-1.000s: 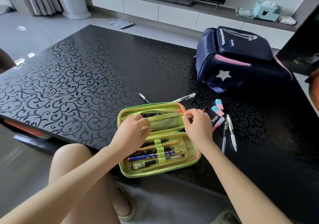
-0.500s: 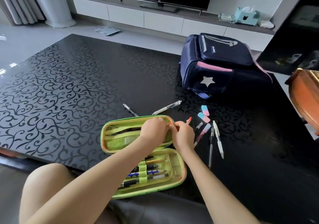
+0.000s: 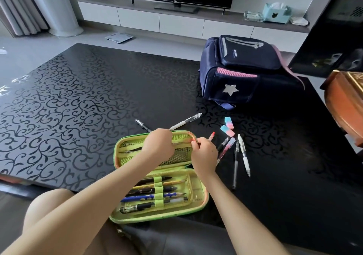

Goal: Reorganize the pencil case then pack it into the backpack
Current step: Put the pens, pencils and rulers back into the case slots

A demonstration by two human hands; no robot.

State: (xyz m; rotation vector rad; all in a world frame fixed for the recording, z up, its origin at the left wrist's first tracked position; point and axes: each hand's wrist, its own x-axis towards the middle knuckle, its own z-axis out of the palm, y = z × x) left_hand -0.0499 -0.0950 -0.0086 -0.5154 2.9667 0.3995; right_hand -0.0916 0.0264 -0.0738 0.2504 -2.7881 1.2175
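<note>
1. Pencil case lies open at the near edge of the bench, its long axis running left to right. The lid half with the mesh pocket is the farther one. The half with the stored pens in loops is the nearer.
2. The right hand sits at the lid's right end, thumb and fingers closed in a pinch on a thin pink stick; whether it is a pen or a pencil I cannot tell.
3. The stick lies along the pocket's mouth, parallel to the case's long axis, and points from the right hand toward the left hand.
4. The left hand rests knuckles-up on the pocket with its fingers curled down. Whether they pinch the pocket's band is hidden.
5. The coming move looks like a leftward push along that axis, so the stick should be kept in line with the pocket mouth.
6. Loose pens and erasers lie just right of the case, nearer the right hand. The backpack stands beyond them, well apart from the case.
</note>
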